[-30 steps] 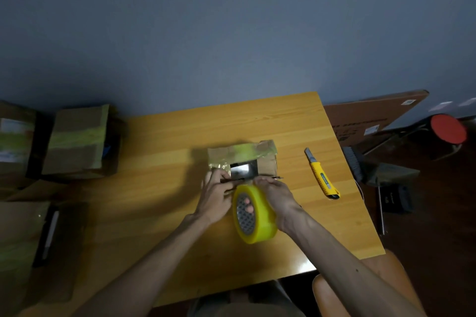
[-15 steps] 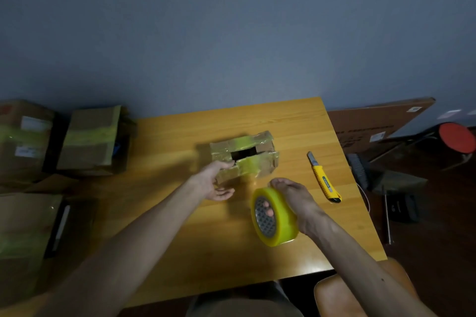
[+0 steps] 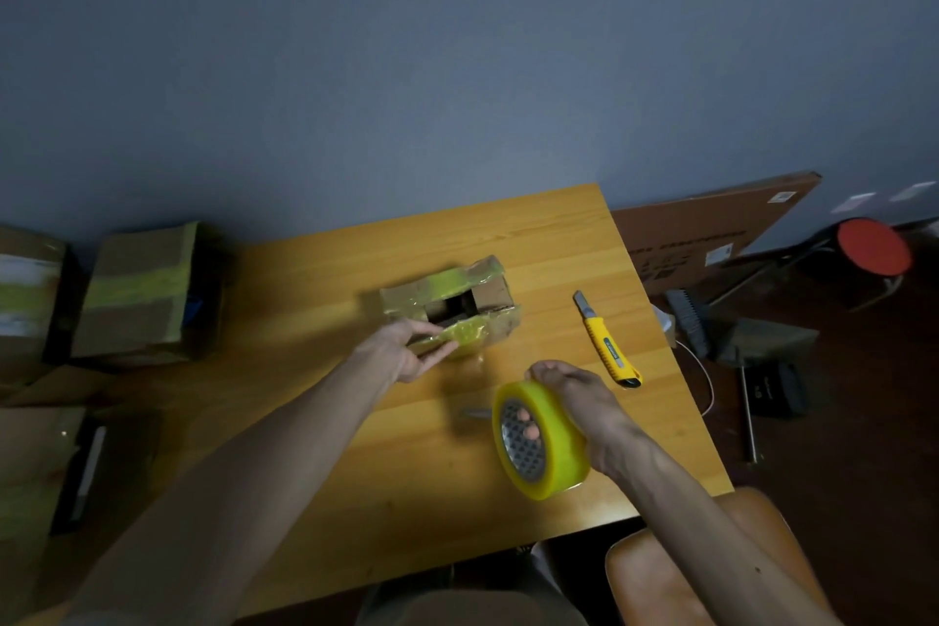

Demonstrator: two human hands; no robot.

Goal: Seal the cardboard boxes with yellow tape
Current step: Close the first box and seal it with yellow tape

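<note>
A small cardboard box with yellow tape on its flaps lies in the middle of the wooden table; a dark gap shows between the flaps. My left hand presses the box's near flap, fingers and thumb pinching the taped edge. My right hand grips a big roll of yellow tape, fingers through its core, held above the table nearer to me and right of the box. A clear strip of tape seems to run from the roll towards the box, faintly visible.
A yellow utility knife lies right of the box. Taped cardboard boxes stand off the table's left side, more cardboard below them. A flat carton, red stool and tools are on the floor at right.
My right hand pulled the tape roll away from the box, toward me and to the right. My left hand moved from the box top to its near flap.
</note>
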